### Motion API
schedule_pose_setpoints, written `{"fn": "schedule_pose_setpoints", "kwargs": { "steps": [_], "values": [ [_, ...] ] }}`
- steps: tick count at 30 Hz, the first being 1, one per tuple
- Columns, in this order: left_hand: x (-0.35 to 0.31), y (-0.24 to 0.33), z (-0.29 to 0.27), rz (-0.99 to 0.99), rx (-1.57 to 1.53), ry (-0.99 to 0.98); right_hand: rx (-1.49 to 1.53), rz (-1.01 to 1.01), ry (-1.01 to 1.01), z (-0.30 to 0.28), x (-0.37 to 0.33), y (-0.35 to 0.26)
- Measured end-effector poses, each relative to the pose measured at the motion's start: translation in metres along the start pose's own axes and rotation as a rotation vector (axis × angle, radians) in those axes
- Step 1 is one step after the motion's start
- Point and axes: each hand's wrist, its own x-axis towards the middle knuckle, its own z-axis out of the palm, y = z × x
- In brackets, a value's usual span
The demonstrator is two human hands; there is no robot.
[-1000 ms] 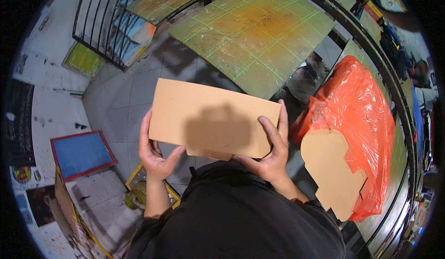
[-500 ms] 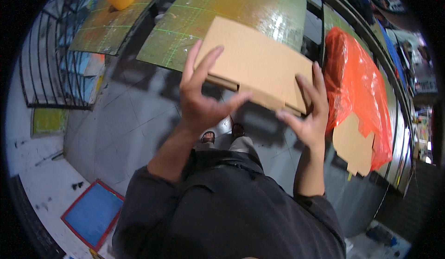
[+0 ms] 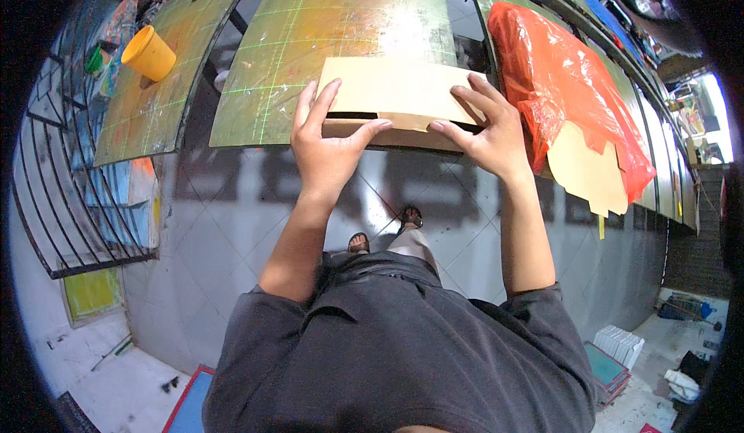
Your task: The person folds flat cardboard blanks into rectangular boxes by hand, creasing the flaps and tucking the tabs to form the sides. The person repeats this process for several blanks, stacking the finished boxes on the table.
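A shallow brown cardboard box (image 3: 399, 86) is between my two hands, over the near edge of the green board (image 3: 333, 26). My left hand (image 3: 329, 150) grips its left end, fingers on the top and thumb along the front side. Around the right end my right hand (image 3: 492, 135) is closed the same way, its thumb on the front flap. Dark gaps show between the top panel and the front wall. Whether the box touches the board I cannot tell. To the right, flat cardboard blanks (image 3: 585, 166) stick out from an orange plastic bag (image 3: 562, 84).
A yellow bucket (image 3: 149, 55) stands on another board at the left. Below it is a black metal rack (image 3: 77, 193). Grey floor tiles (image 3: 232, 239) lie between me and the boards. Framed panels (image 3: 608, 367) and a white stack (image 3: 620, 345) sit at the lower right.
The box has gone from slanting down to the right to nearly level, and my thumbs have come closer together along its front. The whole view has shifted with my head.
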Motion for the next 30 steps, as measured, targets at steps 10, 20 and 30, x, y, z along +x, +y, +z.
{"fn": "schedule_pose_setpoints", "kwargs": {
  "steps": [10,20,30],
  "values": [
    [-0.001,-0.004,0.004,-0.013,0.035,0.005,-0.041,0.044,0.084,0.009,-0.008,0.005],
    [-0.007,-0.005,0.007,-0.055,0.028,0.008,-0.118,-0.010,0.154,0.013,-0.014,0.005],
    [-0.021,-0.030,0.017,0.344,0.016,0.077,-0.062,-0.122,0.318,0.032,-0.027,0.009]
  ]
}}
